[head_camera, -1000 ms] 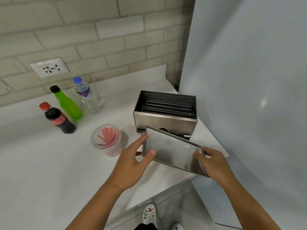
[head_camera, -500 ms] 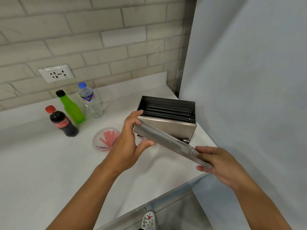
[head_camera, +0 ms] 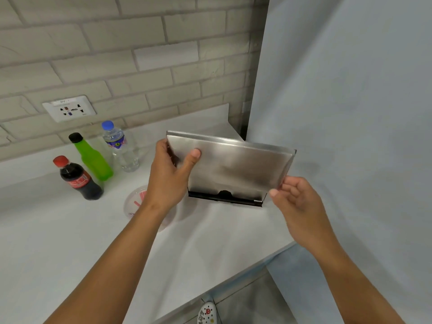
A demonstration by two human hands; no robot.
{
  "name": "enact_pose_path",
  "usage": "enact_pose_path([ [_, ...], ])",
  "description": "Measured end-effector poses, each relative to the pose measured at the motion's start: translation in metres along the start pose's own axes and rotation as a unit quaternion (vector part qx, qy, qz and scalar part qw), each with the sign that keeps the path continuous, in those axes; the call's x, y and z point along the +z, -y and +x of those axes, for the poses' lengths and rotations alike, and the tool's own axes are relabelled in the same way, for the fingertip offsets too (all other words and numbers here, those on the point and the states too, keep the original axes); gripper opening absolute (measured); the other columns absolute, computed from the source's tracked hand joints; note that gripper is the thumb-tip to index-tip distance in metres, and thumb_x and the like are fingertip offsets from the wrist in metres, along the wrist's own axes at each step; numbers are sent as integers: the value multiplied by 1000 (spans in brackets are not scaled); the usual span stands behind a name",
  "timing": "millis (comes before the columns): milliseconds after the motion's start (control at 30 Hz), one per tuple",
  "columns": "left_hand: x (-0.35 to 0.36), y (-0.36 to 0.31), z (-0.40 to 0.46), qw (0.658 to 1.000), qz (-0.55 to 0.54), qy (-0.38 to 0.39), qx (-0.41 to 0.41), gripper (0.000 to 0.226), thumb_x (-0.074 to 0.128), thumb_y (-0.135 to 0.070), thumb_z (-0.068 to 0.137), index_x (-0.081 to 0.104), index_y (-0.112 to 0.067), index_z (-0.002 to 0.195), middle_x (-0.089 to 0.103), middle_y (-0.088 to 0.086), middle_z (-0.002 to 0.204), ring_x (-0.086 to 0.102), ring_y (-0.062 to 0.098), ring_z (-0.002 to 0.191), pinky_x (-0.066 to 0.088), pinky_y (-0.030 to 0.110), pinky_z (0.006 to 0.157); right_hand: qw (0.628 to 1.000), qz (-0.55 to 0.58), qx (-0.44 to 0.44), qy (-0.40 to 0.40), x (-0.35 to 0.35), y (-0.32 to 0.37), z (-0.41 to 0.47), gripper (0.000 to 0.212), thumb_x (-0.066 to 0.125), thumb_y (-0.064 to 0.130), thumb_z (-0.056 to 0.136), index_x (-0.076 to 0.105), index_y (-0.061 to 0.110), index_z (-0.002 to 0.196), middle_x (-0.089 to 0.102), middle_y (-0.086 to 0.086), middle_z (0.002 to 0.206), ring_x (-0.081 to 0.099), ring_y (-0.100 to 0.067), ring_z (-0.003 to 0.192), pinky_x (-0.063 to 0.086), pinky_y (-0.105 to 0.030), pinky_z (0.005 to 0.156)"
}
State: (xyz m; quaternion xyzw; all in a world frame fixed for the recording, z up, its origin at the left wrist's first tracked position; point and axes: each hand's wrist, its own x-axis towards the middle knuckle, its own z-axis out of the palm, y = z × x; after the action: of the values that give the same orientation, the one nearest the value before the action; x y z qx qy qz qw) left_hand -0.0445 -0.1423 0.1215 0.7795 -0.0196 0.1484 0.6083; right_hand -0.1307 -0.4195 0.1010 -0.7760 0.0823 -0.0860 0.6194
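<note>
I hold a flat stainless steel lid over a steel box at the back right of the white counter. The lid hides the box's open top. Only the box's lower front and its black bottom bar show beneath. My left hand grips the lid's left edge, thumb on the upper face. My right hand pinches the lid's lower right edge with its fingertips.
A clear cup of red straws stands partly behind my left wrist. Cola, green and water bottles stand at the back left below a wall socket. A pale panel walls off the right. The counter's front edge runs diagonally near me.
The lid came up off the counter in front of the box and moved back over the box's open top, which is now covered. Both hands went with it.
</note>
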Motion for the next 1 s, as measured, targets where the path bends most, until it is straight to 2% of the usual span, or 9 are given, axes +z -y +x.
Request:
enact_pose_path([
  [133,5,6,20,996,57,6,-63,54,65,-56,96,43,-22,133,63,-14,91,65,-11,77,44,7,59,997,-28,-50,-49,9,6,22,23,73,20,97,62,38,105,78,19,95,74,0,87,52,-7,74],
  [267,9,12,33,993,87,36,-78,57,65,-43,100,41,-18,145,69,-5,106,70,11,97,54,28,82,997,-50,-33,-47,12,10,46,41,68,22,100,56,24,140,76,-6,96,74,-18,89,52,-15,78],
  [367,11,19,42,986,141,64,-63,46,68,-37,98,54,-15,137,68,-4,98,68,19,92,54,34,85,995,-82,-30,-38,11,12,61,47,64,22,103,53,19,149,70,-22,92,69,-21,80,49,-10,72],
  [467,14,23,50,981,172,65,-58,43,68,-42,96,63,-12,126,64,-5,94,63,20,88,48,31,80,992,-119,-21,-20,11,11,75,23,60,24,104,66,8,120,62,-33,87,65,-29,73,47,-15,67],
  [567,19,24,60,979,179,68,-73,41,68,-47,94,68,-17,123,72,-1,106,69,24,96,56,37,89,989,-145,-6,-11,12,6,87,32,57,35,103,61,8,88,61,-23,83,64,-30,76,46,-34,69],
  [700,27,30,76,964,234,91,-85,43,67,-53,93,71,-16,114,70,9,110,68,28,93,53,33,81,980,-198,13,-35,13,3,101,45,56,49,103,68,6,110,65,-3,90,60,7,79,41,-12,72],
  [867,36,37,87,955,257,102,-106,40,69,-51,92,70,-14,107,65,11,110,61,25,96,43,29,78,973,-229,20,6,15,-2,114,50,50,49,105,61,5,85,60,-5,78,50,-1,55,38,-29,61],
  [933,38,39,90,952,264,104,-112,40,70,-50,92,70,-13,108,63,11,110,58,24,96,43,29,79,970,-241,26,20,17,-3,115,51,49,49,105,61,2,87,62,-11,83,53,-6,62,41,-31,65],
  [1000,39,41,92,949,273,110,-112,41,69,-49,93,70,-11,108,65,12,111,60,25,96,47,31,80,968,-249,29,29,19,-7,116,53,48,49,106,62,-2,93,65,-17,94,62,-23,83,44,-34,73],
])
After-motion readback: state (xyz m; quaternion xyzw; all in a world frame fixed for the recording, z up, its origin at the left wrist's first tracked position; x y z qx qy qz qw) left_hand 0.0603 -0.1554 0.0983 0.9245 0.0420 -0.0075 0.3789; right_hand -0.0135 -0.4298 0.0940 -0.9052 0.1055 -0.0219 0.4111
